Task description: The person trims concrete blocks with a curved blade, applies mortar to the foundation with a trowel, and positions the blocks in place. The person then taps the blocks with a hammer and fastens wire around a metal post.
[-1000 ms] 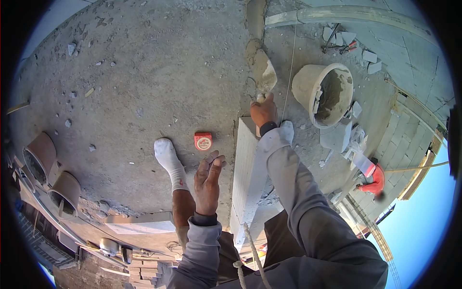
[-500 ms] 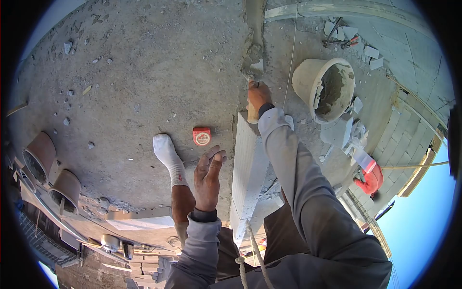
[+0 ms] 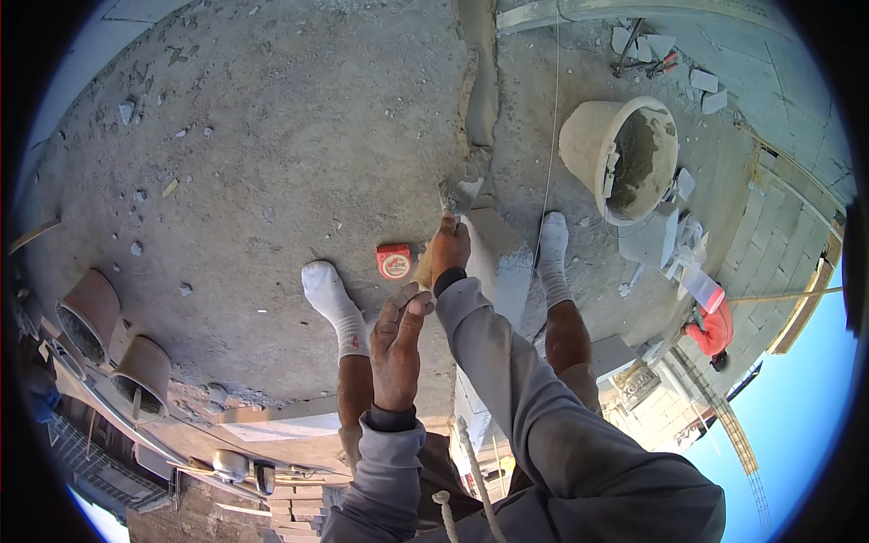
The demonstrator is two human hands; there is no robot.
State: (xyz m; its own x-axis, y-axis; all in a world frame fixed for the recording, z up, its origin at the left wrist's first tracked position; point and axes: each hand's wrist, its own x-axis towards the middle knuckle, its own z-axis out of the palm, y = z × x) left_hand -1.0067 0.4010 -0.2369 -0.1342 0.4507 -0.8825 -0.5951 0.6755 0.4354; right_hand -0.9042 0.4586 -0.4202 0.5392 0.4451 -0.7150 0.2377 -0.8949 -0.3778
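My right hand (image 3: 450, 246) is closed around the wooden handle of a trowel (image 3: 449, 197). The trowel's blade, smeared with mortar, sits by the far end of a pale block (image 3: 493, 249) in front of me. Beyond it, a strip of wet mortar (image 3: 481, 100) runs away along the floor. My left hand (image 3: 396, 348) hovers nearer to me, fingers loosely extended and apart, holding nothing. Just past those fingers, a red tape measure (image 3: 395, 261) lies on the concrete. My forearm hides part of the block.
A mortar-coated bucket (image 3: 584, 149) stands right of a taut string line (image 3: 550, 154). Broken block pieces (image 3: 704, 81) and tools lie farther right. Two more buckets (image 3: 90, 308) stand at left. A person in red (image 3: 713, 330) bends at far right. My socked feet flank the block.
My right hand has drawn the trowel back toward me and leftward, onto the block's end. My right foot has come into view. The left hand has barely moved.
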